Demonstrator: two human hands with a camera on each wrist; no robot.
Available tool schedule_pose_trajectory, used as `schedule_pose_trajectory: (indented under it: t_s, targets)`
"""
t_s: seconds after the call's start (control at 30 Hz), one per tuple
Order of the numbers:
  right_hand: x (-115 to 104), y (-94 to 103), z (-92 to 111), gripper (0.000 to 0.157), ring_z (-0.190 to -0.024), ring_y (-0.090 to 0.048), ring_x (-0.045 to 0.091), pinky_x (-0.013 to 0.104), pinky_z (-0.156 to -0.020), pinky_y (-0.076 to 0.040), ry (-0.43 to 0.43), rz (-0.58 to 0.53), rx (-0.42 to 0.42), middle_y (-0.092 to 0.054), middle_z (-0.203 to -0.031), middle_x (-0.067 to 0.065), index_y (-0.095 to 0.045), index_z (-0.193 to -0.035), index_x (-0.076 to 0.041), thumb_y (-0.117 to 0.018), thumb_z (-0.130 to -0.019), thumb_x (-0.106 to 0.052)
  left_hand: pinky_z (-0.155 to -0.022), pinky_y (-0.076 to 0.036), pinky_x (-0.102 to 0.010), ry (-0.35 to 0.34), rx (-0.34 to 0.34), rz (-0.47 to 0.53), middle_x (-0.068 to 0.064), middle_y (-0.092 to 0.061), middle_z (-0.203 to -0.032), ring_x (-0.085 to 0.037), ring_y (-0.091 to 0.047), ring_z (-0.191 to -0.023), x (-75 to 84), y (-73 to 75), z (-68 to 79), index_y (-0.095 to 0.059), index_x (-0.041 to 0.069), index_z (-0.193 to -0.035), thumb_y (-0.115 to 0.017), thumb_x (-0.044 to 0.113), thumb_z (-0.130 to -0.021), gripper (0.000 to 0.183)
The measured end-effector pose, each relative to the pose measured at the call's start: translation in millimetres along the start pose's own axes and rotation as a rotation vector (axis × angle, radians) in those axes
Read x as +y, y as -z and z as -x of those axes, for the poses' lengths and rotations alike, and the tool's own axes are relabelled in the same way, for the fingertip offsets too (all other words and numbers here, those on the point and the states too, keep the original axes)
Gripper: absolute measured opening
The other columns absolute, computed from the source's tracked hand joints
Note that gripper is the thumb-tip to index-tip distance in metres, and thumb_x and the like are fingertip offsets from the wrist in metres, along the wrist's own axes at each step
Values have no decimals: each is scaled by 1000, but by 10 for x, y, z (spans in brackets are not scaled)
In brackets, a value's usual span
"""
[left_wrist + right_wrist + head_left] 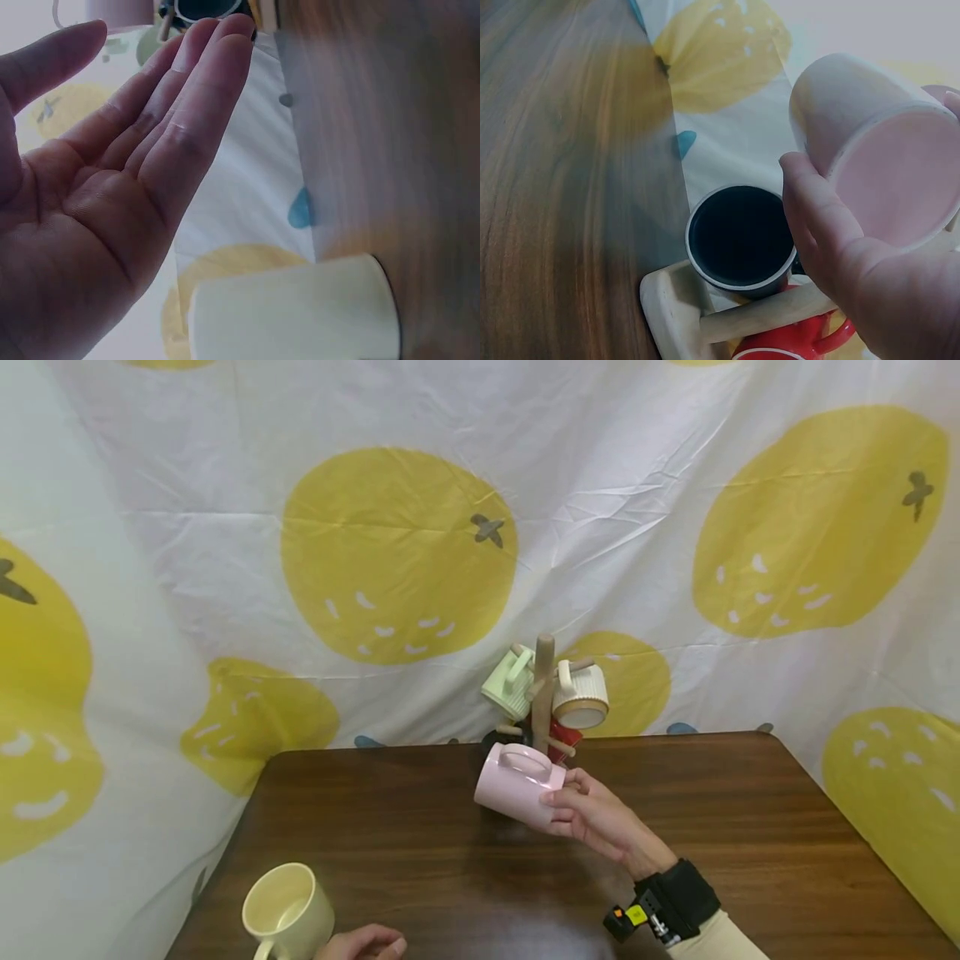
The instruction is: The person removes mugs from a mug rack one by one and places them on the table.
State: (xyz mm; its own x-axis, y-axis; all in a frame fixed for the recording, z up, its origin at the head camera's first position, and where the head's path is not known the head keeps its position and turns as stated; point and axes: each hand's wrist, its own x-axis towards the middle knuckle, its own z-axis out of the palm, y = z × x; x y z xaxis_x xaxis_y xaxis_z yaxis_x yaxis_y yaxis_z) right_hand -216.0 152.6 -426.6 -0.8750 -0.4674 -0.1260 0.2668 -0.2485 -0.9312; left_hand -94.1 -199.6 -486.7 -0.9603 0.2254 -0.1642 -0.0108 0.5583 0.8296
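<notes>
My right hand point(600, 818) grips a pink mug point(513, 793) by its bottom end. The mug is tilted on its side, handle up, in front of a wooden mug tree point(543, 693). In the right wrist view the fingers and thumb lie round the pink mug point(855, 97), its base facing the camera. Beside a pale yellow mug point(311, 914), upright at the front left of the table, is my left hand point(363, 942). The left wrist view shows that hand point(112, 195) with fingers extended and nothing in it, apart from the yellow mug point(292, 315).
On the mug tree hang a light green mug point(502, 689) and a white ribbed mug point(583, 689). Lower down are a red mug point(802, 337) and a black mug point(739, 232). Behind the dark wooden table point(375, 827) hangs a lemon-print cloth point(600, 568).
</notes>
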Motion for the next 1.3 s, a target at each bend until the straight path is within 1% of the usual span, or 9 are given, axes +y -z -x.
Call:
schedule_pose_trajectory:
  t_s: [0.13, 0.2, 0.37, 0.5, 0.63, 0.77, 1.0, 1.13, 1.3]
  targets:
    - [18, 1, 27, 36, -94, -60, 20, 30, -81, -55, 5, 11, 22, -41, -120, 14, -31, -113, -8, -62, -94, -7, -69, -53, -21, -70, 4, 28, -11, -75, -93, -13, -71, -81, 115, -5, 6, -70, -2, -105, -63, 26, -96, 30]
    - [32, 1, 35, 36, -94, -60, 19, 29, -80, -55, 12, 11, 27, -42, -120, 13, -31, -112, -8, -62, -94, -7, -68, -53, -21, -91, -5, 30, -11, -75, -93, -11, -70, -81, 162, -3, 2, -70, -1, -105, -63, 26, -96, 30]
    - [76, 2, 56, 36, -95, -62, 18, 30, -80, -56, 33, 19, 41, -45, -119, 13, -32, -111, -8, -63, -93, -6, -68, -53, -22, -80, -24, 59, -12, -75, -96, -15, -71, -83, 255, -5, -9, -70, -1, -107, -63, 31, -96, 34]
    - [119, 8, 81, 35, -96, -60, 19, 31, -79, -57, 51, 25, 68, -45, -120, 13, -32, -108, -8, -63, -93, -3, -67, -53, -22, -81, -18, 58, -12, -75, -96, -16, -71, -82, 289, -21, -12, -70, -1, -107, -64, 31, -96, 34]
    - [160, 8, 117, 35, -102, -60, 21, 33, -82, -57, 73, 23, 78, -45, -124, 16, -32, -108, -8, -63, -92, -2, -67, -53, -22, -100, 6, 58, -12, -75, -94, -11, -71, -80, 307, -53, -14, -70, -1, -107, -65, 29, -95, 33]
    - [197, -6, 150, 37, -106, -59, 24, 36, -87, -57, 72, 17, 87, -43, -128, 18, -33, -112, -7, -64, -92, -4, -67, -53, -22, -113, 37, 54, -11, -76, -94, -9, -71, -79, 336, -81, -22, -71, 0, -106, -66, 30, -94, 32]
    - [278, -17, 168, 40, -106, -60, 24, 39, -88, -56, 79, 7, 89, -47, -125, 18, -34, -114, -7, -66, -91, -3, -68, -54, -22, -122, 55, 38, -9, -75, -97, -11, -71, -82, 418, -102, -56, -73, 3, -104, -67, 30, -94, 29]
    - [318, -25, 184, 40, -107, -60, 24, 39, -89, -56, 84, 7, 90, -48, -124, 17, -34, -114, -6, -66, -90, -2, -72, -55, -22, -156, 83, 17, -6, -75, -97, -12, -71, -85, 465, -125, -80, -73, 4, -104, -67, 30, -94, 28]
    - [371, -52, 189, 39, -105, -61, 23, 37, -87, -56, 93, -9, 92, -50, -121, 15, -35, -113, -6, -65, -89, 1, -76, -55, -22, -211, 119, 41, -3, -74, -95, -5, -68, -86, 548, -174, -119, -73, 5, -104, -66, 27, -95, 25]
